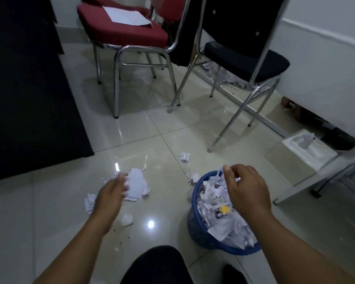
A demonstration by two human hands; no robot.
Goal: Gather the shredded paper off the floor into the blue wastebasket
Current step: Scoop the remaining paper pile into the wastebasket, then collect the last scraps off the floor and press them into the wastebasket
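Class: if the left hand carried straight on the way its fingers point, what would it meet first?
The left hand would meet the shredded paper pile on the floor, right at its fingertips; blur hides any contact.

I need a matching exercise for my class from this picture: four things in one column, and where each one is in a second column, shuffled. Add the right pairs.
Things
1. left hand
2. right hand
3. white sheet
4. yellow object

Places
A. among shredded paper in the blue wastebasket
B. on the red chair seat
C. above the blue wastebasket
D. over the paper pile on the floor

Pairs: 1-D, 2-C, 3-B, 4-A
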